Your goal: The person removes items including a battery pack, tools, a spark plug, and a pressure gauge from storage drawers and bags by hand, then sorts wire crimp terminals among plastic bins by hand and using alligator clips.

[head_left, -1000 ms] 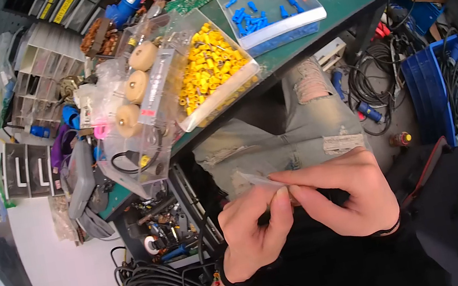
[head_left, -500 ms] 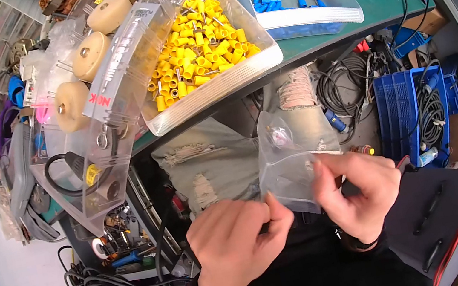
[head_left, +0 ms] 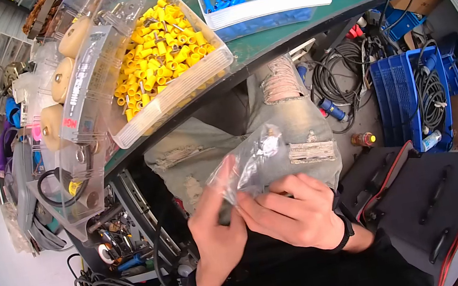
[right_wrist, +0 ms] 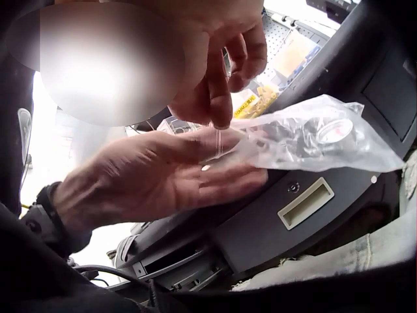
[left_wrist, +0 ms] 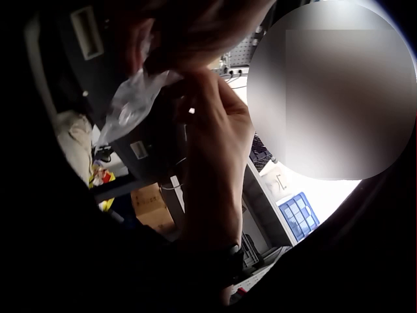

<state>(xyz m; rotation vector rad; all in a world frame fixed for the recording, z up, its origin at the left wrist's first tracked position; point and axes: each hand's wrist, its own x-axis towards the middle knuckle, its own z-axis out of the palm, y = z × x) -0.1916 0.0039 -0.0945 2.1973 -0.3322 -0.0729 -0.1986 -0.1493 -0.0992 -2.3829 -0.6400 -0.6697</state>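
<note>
A clear plastic bag with a small shiny thing inside is held above the lap in the head view. The left hand has its index finger along the bag and its thumb by the bag's gathered end. Against that same end, the right hand pinches with thumb and fingertips. In the right wrist view the bag stretches away from the left hand, its end between thumb and fingers; the right hand meets it from above. The left wrist view shows the bag hanging beside both hands.
On the green bench stand a bin of yellow terminals and a bin of blue ones. Clear organisers lie left. A blue crate, cables and a black padded case are at right.
The hands have come together at the bag's end after being apart. The bag has shifted left and is now bunched, with its small content at the upper right. The head view has also shifted.
</note>
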